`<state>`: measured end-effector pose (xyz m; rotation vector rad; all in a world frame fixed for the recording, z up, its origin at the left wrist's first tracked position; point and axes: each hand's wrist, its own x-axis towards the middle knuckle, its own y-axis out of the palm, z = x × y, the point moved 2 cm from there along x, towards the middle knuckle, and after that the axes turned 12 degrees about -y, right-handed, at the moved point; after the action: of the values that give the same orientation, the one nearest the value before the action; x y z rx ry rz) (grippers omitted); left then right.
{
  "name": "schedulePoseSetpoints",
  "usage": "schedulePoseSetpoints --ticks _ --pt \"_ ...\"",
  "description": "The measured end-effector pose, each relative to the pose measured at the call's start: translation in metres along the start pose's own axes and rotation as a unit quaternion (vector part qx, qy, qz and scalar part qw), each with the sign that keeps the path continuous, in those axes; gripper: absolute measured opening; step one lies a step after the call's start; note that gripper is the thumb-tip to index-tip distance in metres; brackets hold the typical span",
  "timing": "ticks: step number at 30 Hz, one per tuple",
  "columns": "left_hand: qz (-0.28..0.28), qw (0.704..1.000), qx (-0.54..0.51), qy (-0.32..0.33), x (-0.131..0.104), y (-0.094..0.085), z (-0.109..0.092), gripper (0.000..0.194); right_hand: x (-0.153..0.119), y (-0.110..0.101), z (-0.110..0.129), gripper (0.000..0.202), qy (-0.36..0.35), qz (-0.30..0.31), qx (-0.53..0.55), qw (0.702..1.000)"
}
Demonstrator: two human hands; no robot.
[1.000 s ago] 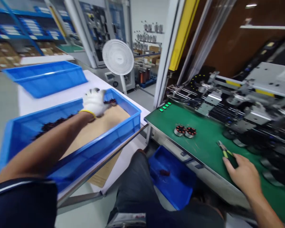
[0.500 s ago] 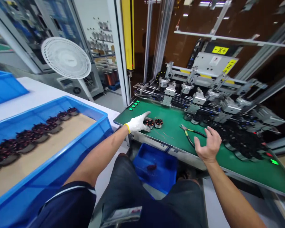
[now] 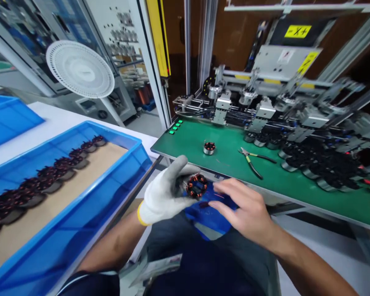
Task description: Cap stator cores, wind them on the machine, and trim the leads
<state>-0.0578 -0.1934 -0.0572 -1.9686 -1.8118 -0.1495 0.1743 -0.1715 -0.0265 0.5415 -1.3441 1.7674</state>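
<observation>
My left hand [image 3: 163, 193], in a white glove with a yellow cuff, grips a round copper-wound part [image 3: 196, 186] in front of the green work surface's near edge. Bare and with its fingers apart, my right hand [image 3: 246, 207] is just right of that part; no object shows in it. A second copper-wound part [image 3: 209, 148] with a silver rim stands on the green surface [image 3: 191, 137]. To its right lie pliers [image 3: 252, 158] with spread yellow-and-black handles, touched by neither hand.
At the left, a blue tray [image 3: 142, 154] holds a row of wound parts. Machine fixtures [image 3: 262, 109] line the back of the green surface, with several dark parts [image 3: 329, 164] at the right. A blue bin [image 3: 214, 226] sits below the edge.
My left hand has lifted one wound part off the green surface and drawn it nearer to me. My right hand has moved left, away from the pliers, toward that part.
</observation>
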Motion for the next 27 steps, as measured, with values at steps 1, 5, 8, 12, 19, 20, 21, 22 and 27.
schedulePoseSetpoints --ticks 1,5,8,12,19,20,21,22,27 --pt "0.0 0.999 -0.01 0.038 -0.005 0.002 -0.005 0.101 0.004 0.003 0.013 0.013 -0.008 -0.002 0.005 1.0" --pt "-0.011 0.994 0.009 0.107 -0.012 0.005 -0.012 0.1 0.002 0.004 0.029 0.013 -0.049 -0.009 -0.067 0.997" --pt "-0.017 0.993 0.035 0.114 -0.014 0.005 -0.012 0.099 0.0 0.005 0.026 0.016 -0.105 -0.02 -0.118 0.987" --pt "-0.007 0.983 0.125 0.134 -0.014 0.007 -0.015 0.096 0.002 0.009 0.029 0.014 -0.173 -0.017 -0.132 0.976" --pt "-0.108 0.992 0.038 0.056 -0.007 -0.002 -0.005 0.1 -0.02 -0.022 0.021 0.027 -0.032 -0.144 -0.214 0.966" --pt "-0.141 0.989 -0.018 0.034 -0.006 -0.004 -0.003 0.103 -0.023 -0.027 0.007 0.024 0.007 -0.156 -0.198 0.968" --pt "-0.168 0.983 -0.064 0.021 -0.006 -0.005 -0.001 0.105 -0.026 -0.03 -0.011 0.019 0.032 -0.146 -0.176 0.973" --pt "-0.185 0.978 -0.097 0.017 -0.005 -0.006 -0.001 0.105 -0.029 -0.033 -0.033 0.012 0.048 -0.12 -0.16 0.979" --pt "-0.211 0.971 -0.102 0.044 -0.001 -0.01 -0.001 0.108 -0.061 -0.051 -0.158 0.065 0.201 0.067 -0.247 0.945"
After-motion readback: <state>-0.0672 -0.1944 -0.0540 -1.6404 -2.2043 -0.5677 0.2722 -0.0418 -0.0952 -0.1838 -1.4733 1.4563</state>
